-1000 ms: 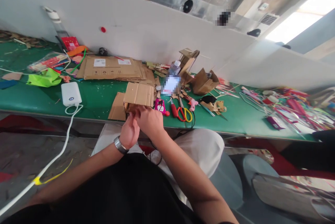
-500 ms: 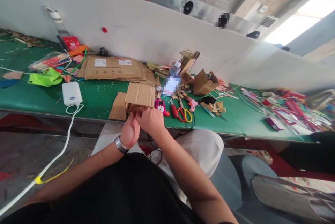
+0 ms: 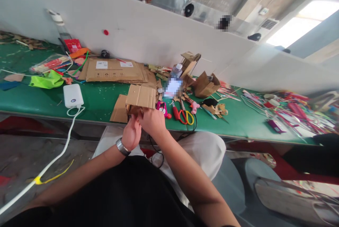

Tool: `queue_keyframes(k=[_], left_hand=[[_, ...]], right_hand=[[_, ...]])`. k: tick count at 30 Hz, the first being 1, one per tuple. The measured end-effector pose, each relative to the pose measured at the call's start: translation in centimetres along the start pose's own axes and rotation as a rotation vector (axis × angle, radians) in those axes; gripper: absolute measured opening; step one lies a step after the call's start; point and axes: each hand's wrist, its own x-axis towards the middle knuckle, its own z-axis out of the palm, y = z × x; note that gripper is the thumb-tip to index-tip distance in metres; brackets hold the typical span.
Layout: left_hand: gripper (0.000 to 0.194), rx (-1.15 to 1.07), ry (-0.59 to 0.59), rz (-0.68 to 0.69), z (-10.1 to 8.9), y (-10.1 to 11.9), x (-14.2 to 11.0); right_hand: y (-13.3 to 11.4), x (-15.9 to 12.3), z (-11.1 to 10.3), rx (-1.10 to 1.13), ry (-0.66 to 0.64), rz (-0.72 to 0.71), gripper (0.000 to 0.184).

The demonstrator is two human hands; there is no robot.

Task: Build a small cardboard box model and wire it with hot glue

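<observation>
A small folded cardboard box stands at the table's front edge, its near side facing me. My left hand, with a metal watch on the wrist, is closed at the box's lower front. Beside it, my right hand is closed too, its fingertips meeting the left ones just under the box's front edge. Whatever the fingertips pinch is hidden by the hands. A flat cardboard piece lies left of the box. Right of my right hand is a pink cartoon-faced item.
Red-handled pliers and scissors with red and yellow handles lie to the right. A white power bank with a cable sits left. Flattened cardboard, a plastic bottle and a cardboard construction stand behind. Craft scraps cover the far right.
The view has shifted very slightly. Both hands stay together at the front of the cardboard box, with no clear movement of anything.
</observation>
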Motion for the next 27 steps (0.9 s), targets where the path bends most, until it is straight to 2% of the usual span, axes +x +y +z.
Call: queue_keyframes(k=[9, 19, 27], left_hand=[[0.033, -0.013, 0.048, 0.008, -0.6, -0.7, 0.3], [0.035, -0.001, 0.037, -0.002, -0.4, -0.3, 0.3], [0.035, 0.025, 0.097, 0.018, -0.5, -0.2, 0.4]], right_hand=[[0.3, 0.2, 0.8, 0.013, 0.022, 0.028, 0.036], [1.1, -0.4, 0.2, 0.065, 0.009, 0.007, 0.037], [3.1, -1.5, 0.0, 0.197, 0.149, -0.138, 0.035]])
